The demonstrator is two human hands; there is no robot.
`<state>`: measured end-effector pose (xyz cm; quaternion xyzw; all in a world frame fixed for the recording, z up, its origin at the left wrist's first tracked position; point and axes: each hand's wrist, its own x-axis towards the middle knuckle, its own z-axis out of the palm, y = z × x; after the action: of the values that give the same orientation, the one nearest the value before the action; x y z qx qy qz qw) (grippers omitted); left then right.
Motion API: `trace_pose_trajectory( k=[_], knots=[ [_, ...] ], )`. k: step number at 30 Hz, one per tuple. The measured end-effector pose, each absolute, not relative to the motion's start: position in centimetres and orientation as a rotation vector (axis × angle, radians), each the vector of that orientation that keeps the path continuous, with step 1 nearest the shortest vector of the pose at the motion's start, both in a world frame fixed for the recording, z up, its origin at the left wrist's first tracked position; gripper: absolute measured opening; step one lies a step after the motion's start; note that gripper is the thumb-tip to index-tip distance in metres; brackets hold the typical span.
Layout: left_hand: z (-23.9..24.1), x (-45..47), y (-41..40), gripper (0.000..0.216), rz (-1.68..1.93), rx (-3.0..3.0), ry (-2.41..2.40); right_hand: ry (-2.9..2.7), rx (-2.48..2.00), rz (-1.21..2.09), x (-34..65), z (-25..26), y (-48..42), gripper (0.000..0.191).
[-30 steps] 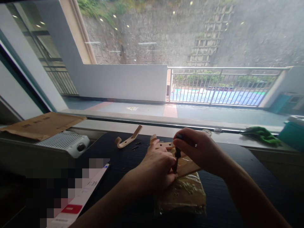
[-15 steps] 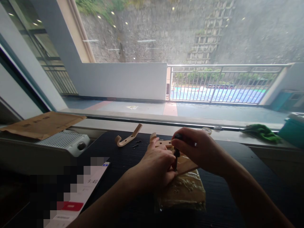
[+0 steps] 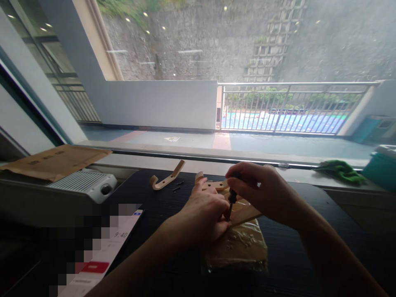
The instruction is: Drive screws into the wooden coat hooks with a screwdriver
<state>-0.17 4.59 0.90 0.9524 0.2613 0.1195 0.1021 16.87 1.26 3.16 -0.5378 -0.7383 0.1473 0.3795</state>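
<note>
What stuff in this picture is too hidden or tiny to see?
All in the head view:
Handle of the screwdriver: mostly covered by the right hand.
What its tip meets: too small to tell, close against the left hand.
Small dark pieces beside the wooden hook: too tiny to identify.
Screen: blocky squares and the bottom edge hide parts.

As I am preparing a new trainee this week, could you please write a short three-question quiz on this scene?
1. Which hand grips the screwdriver?
2. True or false: the green cloth lies on the black table.
3. How many holes can be seen in the wooden hook that lies apart from both hands?

Key:
1. The right hand.
2. False; it lies on the windowsill.
3. Two.
</note>
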Motion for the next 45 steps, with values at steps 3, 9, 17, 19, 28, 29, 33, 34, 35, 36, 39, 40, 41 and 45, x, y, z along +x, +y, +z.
trace_pose_trajectory(
  k=[3,9,17,19,28,29,33,34,35,36,39,40,41,45],
  knots=[
    [1.0,-0.1,4.6,0.015,0.329,2.803,0.764,-1.898,-1.367,0.376,17.1,3.2,1.3,0.02],
    [0.6,-0.1,4.6,0.015,0.382,2.813,0.764,-1.817,-1.457,0.273,17.1,2.4,2.0,0.031],
    [1.4,-0.1,4.5,0.02,0.301,2.825,0.743,-1.931,-1.333,0.323,16.5,3.1,0.8,0.016],
    [1.5,-0.1,4.5,0.019,0.289,2.815,0.743,-1.959,-1.326,0.328,16.5,3.3,0.8,0.017],
    [0.7,0.0,4.7,0.014,0.36,2.824,0.775,-1.872,-1.489,0.148,17.1,2.8,1.6,0.03],
    [0.7,0.0,4.7,0.015,0.36,2.828,0.772,-1.879,-1.479,0.152,17.0,2.8,1.5,0.028],
    [0.9,-0.1,4.7,0.018,0.33,2.834,0.756,-1.939,-1.396,0.202,16.6,3.0,0.8,0.014],
    [1.0,-0.1,4.7,0.019,0.317,2.834,0.752,-1.956,-1.381,0.214,16.5,3.0,0.6,0.012],
    [1.1,-0.1,4.7,0.019,0.305,2.835,0.75,-1.97,-1.372,0.222,16.5,3.1,0.5,0.011],
    [1.1,-0.1,4.7,0.019,0.295,2.838,0.75,-1.981,-1.37,0.227,16.5,3.1,0.5,0.011],
    [1.2,-0.1,4.7,0.018,0.286,2.85,0.756,-1.978,-1.405,0.194,16.6,3.1,0.7,0.014],
    [1.1,0.0,4.7,0.017,0.292,2.852,0.759,-1.967,-1.427,0.172,16.6,3.1,0.9,0.015],
    [1.1,0.0,4.7,0.016,0.301,2.852,0.765,-1.953,-1.452,0.148,16.7,3.1,1.0,0.017],
    [0.8,0.0,4.7,0.019,0.316,2.842,0.768,-1.915,-1.508,0.09,16.7,3.0,1.2,0.023]
  ],
)
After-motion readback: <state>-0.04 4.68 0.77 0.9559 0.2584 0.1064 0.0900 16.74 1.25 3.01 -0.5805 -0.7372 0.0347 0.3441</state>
